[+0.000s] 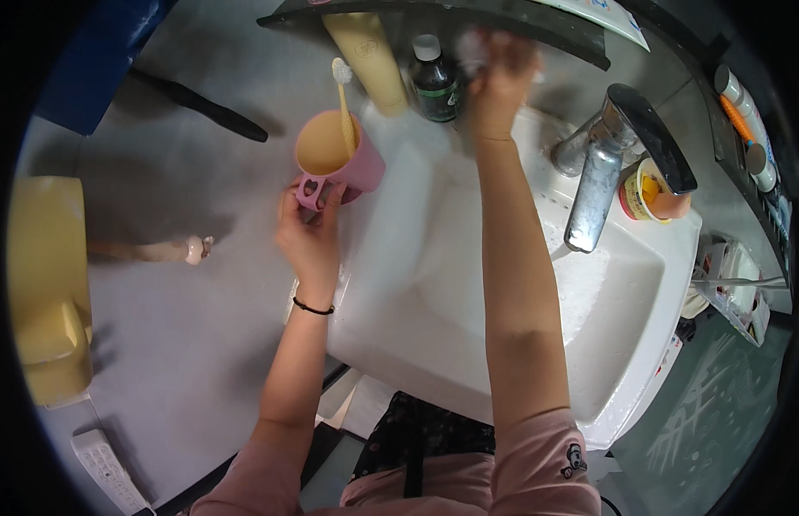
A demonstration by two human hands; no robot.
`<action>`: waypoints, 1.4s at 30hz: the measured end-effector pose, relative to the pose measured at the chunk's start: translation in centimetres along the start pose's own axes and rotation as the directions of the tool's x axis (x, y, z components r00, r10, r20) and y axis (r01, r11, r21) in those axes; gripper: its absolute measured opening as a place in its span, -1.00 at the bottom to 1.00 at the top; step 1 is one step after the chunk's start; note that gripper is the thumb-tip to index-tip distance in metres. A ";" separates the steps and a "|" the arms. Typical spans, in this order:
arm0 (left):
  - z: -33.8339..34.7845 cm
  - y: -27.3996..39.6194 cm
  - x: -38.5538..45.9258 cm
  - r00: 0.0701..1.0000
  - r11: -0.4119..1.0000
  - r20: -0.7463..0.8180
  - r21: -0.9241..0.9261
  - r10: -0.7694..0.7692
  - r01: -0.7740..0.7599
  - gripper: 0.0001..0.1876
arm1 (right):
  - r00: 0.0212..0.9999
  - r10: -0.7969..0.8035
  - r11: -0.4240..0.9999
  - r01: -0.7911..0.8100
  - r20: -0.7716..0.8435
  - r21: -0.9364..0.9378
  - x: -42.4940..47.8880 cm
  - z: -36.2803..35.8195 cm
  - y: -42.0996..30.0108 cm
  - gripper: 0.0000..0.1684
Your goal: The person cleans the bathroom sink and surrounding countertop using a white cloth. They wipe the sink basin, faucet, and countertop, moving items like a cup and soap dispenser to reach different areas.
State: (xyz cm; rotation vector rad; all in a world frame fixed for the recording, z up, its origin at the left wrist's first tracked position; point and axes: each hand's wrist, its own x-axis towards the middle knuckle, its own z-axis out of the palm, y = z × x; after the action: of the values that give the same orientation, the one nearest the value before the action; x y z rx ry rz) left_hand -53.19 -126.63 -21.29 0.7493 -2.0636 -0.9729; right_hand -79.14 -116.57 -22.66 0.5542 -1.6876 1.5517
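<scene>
My left hand (311, 245) grips the handle of a pink cup (364, 158) with a yellow inside, at the left rim of the white washbasin (399, 309). A yellow toothbrush (346, 119) stands in the cup, bristles up. My right hand (506, 77) is blurred, raised beyond the basin just under the dark shelf; something pale and blurred is at its fingers, and I cannot tell what it is or whether it is held. A dark bottle with a white cap (435, 87) stands just left of that hand, and a yellow squeeze tube (370, 61) is beside the bottle.
A chrome faucet (593, 187) rises at the right of the basin, near a small cup with yellow pieces (635, 197). The dark shelf (567, 42) overhangs the back. At left are a black handle (212, 109), a yellow container (48, 258) and a white remote control (109, 471).
</scene>
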 end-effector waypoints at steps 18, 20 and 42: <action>11.7 7.4 4.1 0.568 0.363 0.538 0.444 0.622 -0.819 -0.79 | 0.994 0.066 0.932 -0.092 -0.085 -0.351 -2.9 -4.6 0.2 -0.60; 12.3 7.0 4.6 0.559 0.310 0.554 0.482 0.617 -0.820 -0.79 | 0.971 -0.040 0.937 -0.045 -0.235 -0.347 -1.9 -4.1 0.4 -0.46; 13.4 6.0 5.6 0.613 0.536 0.517 0.312 0.597 -0.785 -0.83 | 0.809 0.066 0.994 -0.105 -0.585 -0.032 4.6 1.3 -0.4 -0.49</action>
State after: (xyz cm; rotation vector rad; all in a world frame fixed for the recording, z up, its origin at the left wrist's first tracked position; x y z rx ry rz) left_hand -68.25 -122.19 -20.48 -0.1199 -2.6461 -0.0493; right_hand -81.95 -117.08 -18.82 -0.0509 -1.2829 1.5202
